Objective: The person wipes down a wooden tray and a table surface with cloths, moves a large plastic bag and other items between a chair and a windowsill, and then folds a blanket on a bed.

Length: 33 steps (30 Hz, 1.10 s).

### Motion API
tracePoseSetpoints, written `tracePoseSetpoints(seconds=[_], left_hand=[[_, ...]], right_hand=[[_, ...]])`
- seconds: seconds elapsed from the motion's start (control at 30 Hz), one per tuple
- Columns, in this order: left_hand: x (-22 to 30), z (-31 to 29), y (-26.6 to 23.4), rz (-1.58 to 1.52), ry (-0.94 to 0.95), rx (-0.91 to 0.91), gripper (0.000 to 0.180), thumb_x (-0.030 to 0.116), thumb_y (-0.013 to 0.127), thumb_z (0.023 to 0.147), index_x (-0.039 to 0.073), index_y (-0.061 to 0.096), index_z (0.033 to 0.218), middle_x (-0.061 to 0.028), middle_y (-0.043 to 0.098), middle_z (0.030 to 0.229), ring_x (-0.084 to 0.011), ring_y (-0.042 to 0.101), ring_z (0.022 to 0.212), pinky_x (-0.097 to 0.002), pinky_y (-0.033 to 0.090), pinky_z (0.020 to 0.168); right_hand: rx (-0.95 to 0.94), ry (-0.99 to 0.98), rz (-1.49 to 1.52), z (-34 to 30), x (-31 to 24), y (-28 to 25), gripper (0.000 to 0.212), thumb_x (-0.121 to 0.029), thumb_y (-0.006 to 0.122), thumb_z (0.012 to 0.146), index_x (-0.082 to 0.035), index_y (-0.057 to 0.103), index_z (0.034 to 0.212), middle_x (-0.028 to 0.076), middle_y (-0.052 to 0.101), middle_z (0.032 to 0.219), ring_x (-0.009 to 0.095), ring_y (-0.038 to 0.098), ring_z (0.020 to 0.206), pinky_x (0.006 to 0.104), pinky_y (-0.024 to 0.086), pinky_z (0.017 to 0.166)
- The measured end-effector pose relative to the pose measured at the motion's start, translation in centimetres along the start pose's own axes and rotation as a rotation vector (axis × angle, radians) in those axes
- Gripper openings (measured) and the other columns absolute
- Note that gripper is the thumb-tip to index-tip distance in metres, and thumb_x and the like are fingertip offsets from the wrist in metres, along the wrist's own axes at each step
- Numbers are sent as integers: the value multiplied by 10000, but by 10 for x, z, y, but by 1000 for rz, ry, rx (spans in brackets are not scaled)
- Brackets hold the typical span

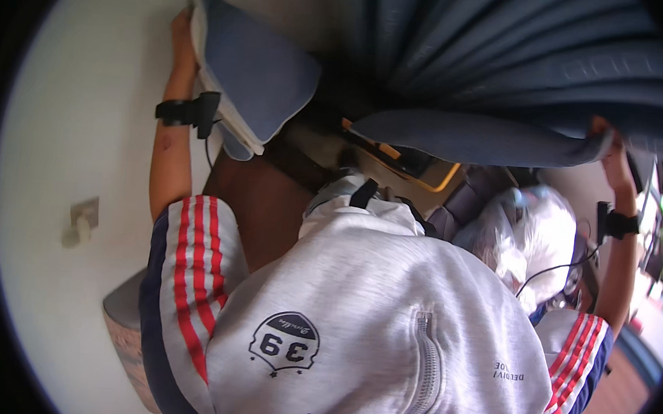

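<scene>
My left hand (181, 35), raised at the far left beside the wall, grips the pale edge of a folded blue-grey mat (256, 66). The mat hangs down at an angle, its light border showing along the left and lower sides. At the far right, my right hand (605, 136) closes round the end of a long blue-grey cloth panel (472, 136), which stretches inward and sags in the middle. Whether this panel and the mat are one piece, I cannot tell. My right fingers are partly hidden by shadow and cloth.
A dark blue pleated curtain (508, 51) fills the upper right. Below the panel sit an orange-edged black object (425, 171) and stuffed plastic bags (535, 231). A brown surface (263, 203) lies beside me. The pale wall (55, 137) carries a socket (84, 213); a stool (128, 324) stands below.
</scene>
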<state>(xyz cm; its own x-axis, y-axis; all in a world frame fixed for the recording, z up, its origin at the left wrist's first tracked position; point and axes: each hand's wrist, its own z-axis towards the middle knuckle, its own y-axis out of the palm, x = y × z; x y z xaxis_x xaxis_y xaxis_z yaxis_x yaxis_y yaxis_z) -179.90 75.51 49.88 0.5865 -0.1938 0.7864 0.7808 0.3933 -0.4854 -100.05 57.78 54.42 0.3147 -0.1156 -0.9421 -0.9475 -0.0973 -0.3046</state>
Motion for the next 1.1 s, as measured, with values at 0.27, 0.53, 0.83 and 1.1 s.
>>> tracePoseSetpoints(seconds=[0.27,0.53,0.83,1.1], left_hand=[[26,-22,11,-203,-210,100,342,234,480,1018,-63,646,988,-135,669,895,-209,616,793,-341,492,721],[5,-35,31,15,-87,-22,361,282,519,989,-50,655,1026,-148,666,973,-228,618,843,-365,475,770],[82,-98,75,119,173,-313,430,367,714,866,10,687,1105,-160,708,924,-237,681,831,-375,514,727],[131,-187,134,92,212,-644,385,169,798,726,84,652,1072,-134,689,804,-257,682,676,-361,517,639]], right_hand=[[667,165,-371,-295,-66,-208,360,-144,551,914,-52,579,1261,1,604,1048,109,586,908,249,476,776],[514,844,-619,-519,33,-205,436,-39,547,845,-45,562,1280,46,608,1139,139,591,985,282,480,831],[327,622,-472,-390,149,-3,486,-3,609,864,-48,532,1342,147,622,1245,246,599,1128,343,473,956],[163,-438,-408,16,10,368,837,-83,829,703,-92,438,1443,229,373,1512,311,378,1408,380,385,1087]])
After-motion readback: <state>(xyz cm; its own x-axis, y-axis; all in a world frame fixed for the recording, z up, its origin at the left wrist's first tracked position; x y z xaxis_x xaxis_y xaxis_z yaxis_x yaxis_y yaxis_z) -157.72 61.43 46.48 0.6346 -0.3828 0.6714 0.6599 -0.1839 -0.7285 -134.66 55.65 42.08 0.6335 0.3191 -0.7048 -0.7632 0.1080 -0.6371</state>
